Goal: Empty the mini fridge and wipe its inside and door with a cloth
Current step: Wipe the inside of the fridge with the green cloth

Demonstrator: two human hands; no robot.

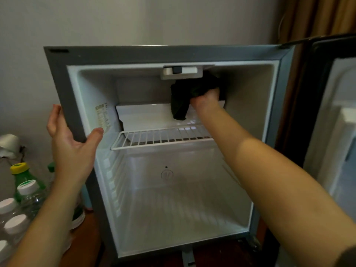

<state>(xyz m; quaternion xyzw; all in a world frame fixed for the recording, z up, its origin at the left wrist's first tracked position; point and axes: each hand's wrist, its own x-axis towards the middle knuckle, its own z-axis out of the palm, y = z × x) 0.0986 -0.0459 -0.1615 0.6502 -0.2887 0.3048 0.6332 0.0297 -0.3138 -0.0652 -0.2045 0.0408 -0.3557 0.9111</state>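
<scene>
Forearms reach forward: right hand (207, 98) grips the dark cloth (180, 106) at the upper-right back corner of the mini fridge (57, 78); left hand (71, 139), fingers straight, braces its left edge.

Grey wall (134, 20) behind; tan curtain (312, 16) top right; white object (8, 143) far left, unclear; reddish wooden surface (84, 237) below
</scene>
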